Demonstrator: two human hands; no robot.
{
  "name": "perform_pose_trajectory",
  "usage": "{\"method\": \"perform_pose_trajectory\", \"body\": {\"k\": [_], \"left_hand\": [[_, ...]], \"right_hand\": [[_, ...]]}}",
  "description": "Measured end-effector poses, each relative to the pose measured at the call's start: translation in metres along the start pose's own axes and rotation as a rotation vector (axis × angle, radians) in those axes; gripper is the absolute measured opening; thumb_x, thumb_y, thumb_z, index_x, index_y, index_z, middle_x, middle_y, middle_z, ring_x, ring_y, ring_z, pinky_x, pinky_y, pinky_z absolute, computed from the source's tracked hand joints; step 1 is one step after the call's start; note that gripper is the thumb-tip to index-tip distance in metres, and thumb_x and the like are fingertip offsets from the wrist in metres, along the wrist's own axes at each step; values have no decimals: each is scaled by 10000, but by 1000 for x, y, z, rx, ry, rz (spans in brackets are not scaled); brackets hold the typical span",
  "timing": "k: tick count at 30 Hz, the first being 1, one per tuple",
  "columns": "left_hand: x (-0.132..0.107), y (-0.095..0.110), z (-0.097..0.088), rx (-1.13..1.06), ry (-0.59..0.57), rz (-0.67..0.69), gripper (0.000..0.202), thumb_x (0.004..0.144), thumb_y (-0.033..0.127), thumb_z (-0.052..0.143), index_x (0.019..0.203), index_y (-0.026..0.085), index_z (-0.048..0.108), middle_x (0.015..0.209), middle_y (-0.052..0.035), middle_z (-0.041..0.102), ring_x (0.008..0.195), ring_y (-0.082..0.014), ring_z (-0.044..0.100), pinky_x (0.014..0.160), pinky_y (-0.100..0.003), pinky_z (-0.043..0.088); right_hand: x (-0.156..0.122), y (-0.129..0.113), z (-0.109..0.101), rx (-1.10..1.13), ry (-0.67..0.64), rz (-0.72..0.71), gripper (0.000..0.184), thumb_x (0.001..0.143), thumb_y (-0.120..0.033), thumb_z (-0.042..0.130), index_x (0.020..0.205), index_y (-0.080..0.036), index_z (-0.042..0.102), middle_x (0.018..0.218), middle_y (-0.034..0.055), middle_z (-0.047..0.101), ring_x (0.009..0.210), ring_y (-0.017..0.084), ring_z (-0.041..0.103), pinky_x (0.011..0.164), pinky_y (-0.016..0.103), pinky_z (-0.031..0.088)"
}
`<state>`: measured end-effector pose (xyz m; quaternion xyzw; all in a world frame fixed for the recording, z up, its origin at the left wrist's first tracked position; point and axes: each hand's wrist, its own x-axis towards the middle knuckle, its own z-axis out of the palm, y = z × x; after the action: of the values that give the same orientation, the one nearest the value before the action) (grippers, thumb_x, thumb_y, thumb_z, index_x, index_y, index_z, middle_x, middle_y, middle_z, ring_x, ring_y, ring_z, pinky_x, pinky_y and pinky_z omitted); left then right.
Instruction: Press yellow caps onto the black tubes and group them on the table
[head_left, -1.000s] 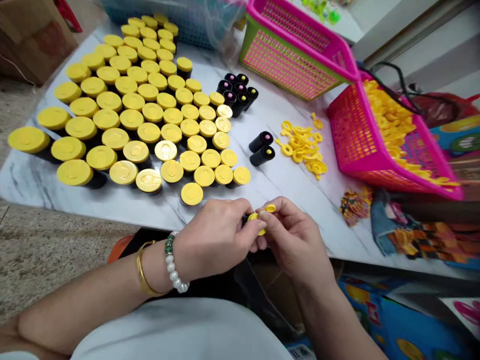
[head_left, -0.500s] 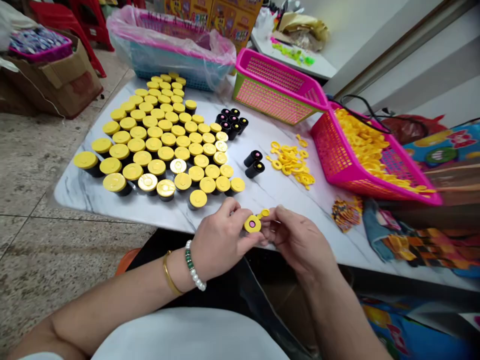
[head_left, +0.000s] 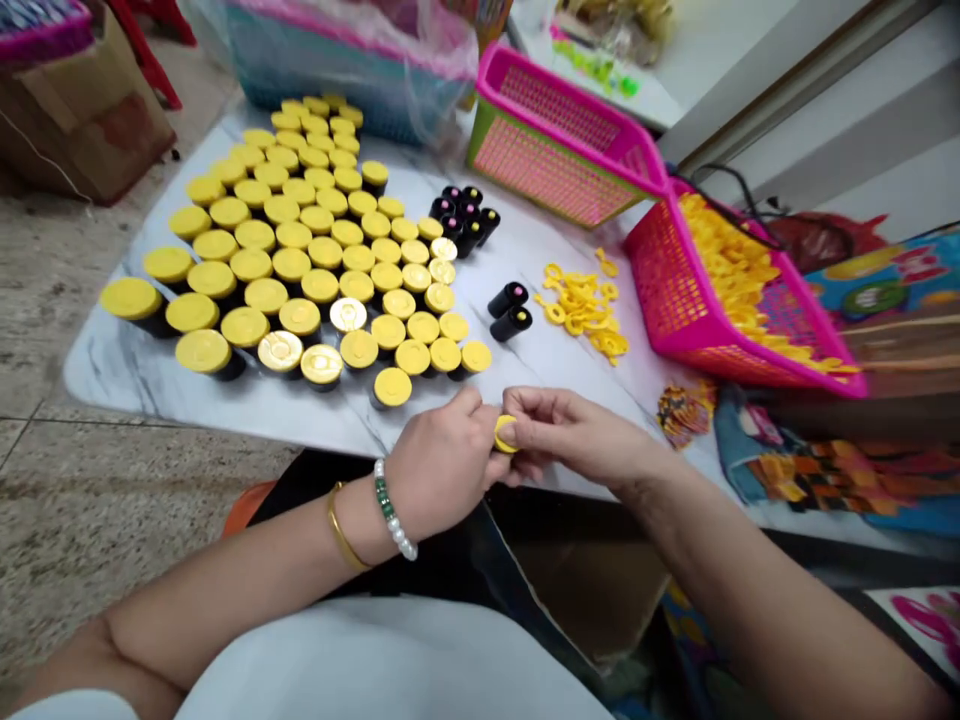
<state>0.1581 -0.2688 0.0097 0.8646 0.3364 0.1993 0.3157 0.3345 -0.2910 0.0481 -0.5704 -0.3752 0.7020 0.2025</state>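
My left hand (head_left: 454,465) is closed around a small container with a yellow cap (head_left: 505,436); the body is hidden in the fingers. My right hand (head_left: 566,432) presses its thumb on top of that cap, fingers curled beside it. Left of and beyond my hands, many black containers with yellow caps (head_left: 292,235) stand upright in rows. Two uncapped black containers (head_left: 511,322) stand just past my hands, and a cluster of similar ones (head_left: 466,215) farther back. Loose yellow caps with rings (head_left: 581,308) lie in a pile to the right.
A magenta basket (head_left: 660,300) of yellow caps stands at the right. Behind are a pink and green basket (head_left: 555,170) and a plastic-lined blue basket (head_left: 337,85). Small printed pieces (head_left: 684,412) lie near the table's (head_left: 300,425) right front. A cardboard box (head_left: 82,120) sits on the floor.
The cap's flip lid stood out to the side, showing a pink centre; now it is folded over under my right thumb. My right hand has moved left onto it. The camera view has shifted.
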Motion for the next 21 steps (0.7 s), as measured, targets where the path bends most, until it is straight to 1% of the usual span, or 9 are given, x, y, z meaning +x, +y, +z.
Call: {"method": "perform_pose_trajectory", "body": {"k": [3,6,7,8,10,13,16,19,21], "left_hand": [[-5,-2,3,-12,74,19,161,880,306,605,948,159,608,836,-28,577,722,-180,592,630,-296,517],[-20,-2,8,-61,297,109,334,893,236,584,1212,174,506,933,-44,619,784,-175,618,646,-275,521],[-26,-2,9,-68,377,146,357,900,210,570,1242,176,475,946,-47,628,775,-165,621,626,-260,513],[-33,-2,10,-69,443,174,338,904,194,563,1229,173,472,948,-50,636,750,-153,620,601,-248,501],[-45,-5,10,-30,554,261,151,897,161,573,1038,173,521,810,-20,624,675,-140,605,541,-236,460],[-55,-10,5,84,506,460,68,868,107,584,879,163,548,771,-30,616,658,-140,607,553,-241,466],[-53,-11,-3,136,427,483,66,887,110,540,870,158,583,771,-41,619,659,-144,616,559,-239,486],[-46,-6,-8,187,376,439,134,918,145,496,818,177,579,712,-22,593,582,-139,580,497,-243,449],[-40,-3,-7,218,348,452,174,928,161,484,773,187,559,679,-11,570,554,-139,558,467,-250,416]], "right_hand": [[-2,8,1,54,28,10,415,719,-469,771,699,-183,469,507,-59,585,474,117,636,498,202,476],[0,9,11,127,85,11,430,674,-475,787,708,-189,468,499,-53,601,496,138,660,528,228,526],[3,8,16,148,116,6,442,653,-476,796,701,-191,462,489,-52,601,487,133,654,517,218,525],[6,7,22,167,147,-3,459,632,-484,803,693,-192,454,477,-54,597,468,124,640,498,205,517],[14,5,37,186,209,-38,507,598,-533,802,675,-197,430,456,-64,581,436,109,613,458,183,493],[27,0,54,172,252,-104,570,582,-681,733,688,-203,442,469,-70,575,471,112,626,475,194,506],[28,-4,57,97,247,-159,588,616,-771,639,675,-198,519,532,-29,620,475,105,606,505,227,518],[16,-8,35,-4,341,-239,492,671,-691,671,648,-215,549,575,7,641,491,145,588,500,279,501],[7,-7,3,-120,592,-337,363,733,-565,690,688,-230,557,670,27,657,596,176,600,580,309,500]]}}
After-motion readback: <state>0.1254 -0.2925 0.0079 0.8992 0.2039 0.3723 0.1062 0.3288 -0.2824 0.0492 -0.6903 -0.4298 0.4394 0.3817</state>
